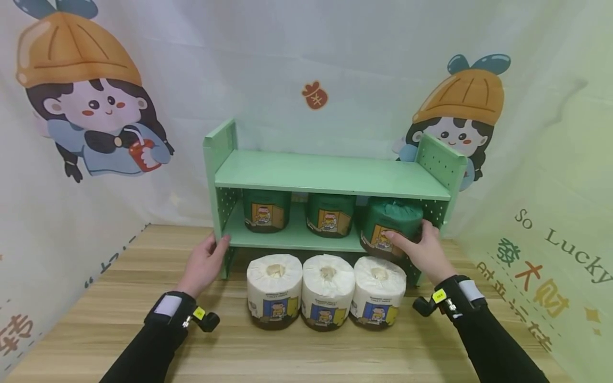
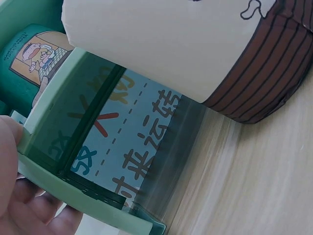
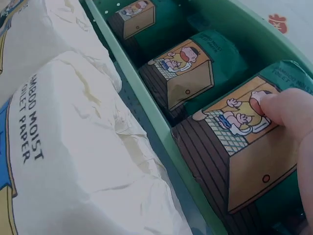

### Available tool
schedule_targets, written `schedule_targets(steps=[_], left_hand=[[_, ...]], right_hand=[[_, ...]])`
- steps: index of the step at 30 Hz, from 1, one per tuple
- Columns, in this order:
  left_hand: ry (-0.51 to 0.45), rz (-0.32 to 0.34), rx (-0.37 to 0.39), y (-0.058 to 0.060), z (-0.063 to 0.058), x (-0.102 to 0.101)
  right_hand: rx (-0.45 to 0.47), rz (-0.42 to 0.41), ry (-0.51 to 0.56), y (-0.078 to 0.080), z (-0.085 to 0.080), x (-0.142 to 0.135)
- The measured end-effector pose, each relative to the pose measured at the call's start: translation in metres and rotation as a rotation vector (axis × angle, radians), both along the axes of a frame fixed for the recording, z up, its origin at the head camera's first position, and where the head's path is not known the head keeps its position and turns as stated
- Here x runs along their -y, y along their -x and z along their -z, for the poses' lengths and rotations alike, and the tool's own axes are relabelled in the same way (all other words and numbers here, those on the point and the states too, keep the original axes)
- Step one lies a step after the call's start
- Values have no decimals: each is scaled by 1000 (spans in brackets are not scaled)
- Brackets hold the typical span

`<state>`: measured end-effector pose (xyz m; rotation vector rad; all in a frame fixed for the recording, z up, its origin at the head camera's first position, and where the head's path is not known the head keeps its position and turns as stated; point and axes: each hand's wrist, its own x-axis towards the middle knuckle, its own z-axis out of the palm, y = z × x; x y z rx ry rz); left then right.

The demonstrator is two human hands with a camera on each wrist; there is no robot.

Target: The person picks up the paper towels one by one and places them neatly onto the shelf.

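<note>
A mint-green two-tier shelf [image 1: 311, 173] stands on the wooden table. My left hand [image 1: 206, 263] grips its left end at the lower board, thumb on one side and fingers curled round the edge in the left wrist view. At the right end of that board, my right hand [image 1: 426, 252] holds a green-wrapped toilet paper roll [image 1: 392, 226], thumb across its printed front [image 3: 244, 122]. This roll tilts and juts past the board's front edge. Further left on the board sit two more green rolls, one in the middle [image 1: 330, 215] and one at the left [image 1: 266, 211].
Three white-wrapped toilet paper rolls stand in a row before the shelf: left [image 1: 274, 292], middle [image 1: 328, 292] and right [image 1: 378, 292]. A printed cloth [image 1: 268, 69] hangs behind and along both sides of the table [image 1: 311, 356].
</note>
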<state>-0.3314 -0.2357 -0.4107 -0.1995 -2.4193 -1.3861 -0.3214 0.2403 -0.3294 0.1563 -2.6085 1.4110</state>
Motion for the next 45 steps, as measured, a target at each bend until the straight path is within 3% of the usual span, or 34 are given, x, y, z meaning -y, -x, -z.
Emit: schedule_targets(steps=[5, 14, 34, 45], left_hand=[[-2, -1, -1, 1, 1, 1], [7, 2, 4, 0, 0, 1], [4, 5, 5, 0, 0, 1], [2, 4, -1, 0, 1, 2]], right_hand=[[-13, 25, -70, 6, -1, 1], [-66, 2, 21, 17, -1, 3], [-147, -18, -136, 29, -4, -1], [-165, -12, -122, 31, 0, -1]])
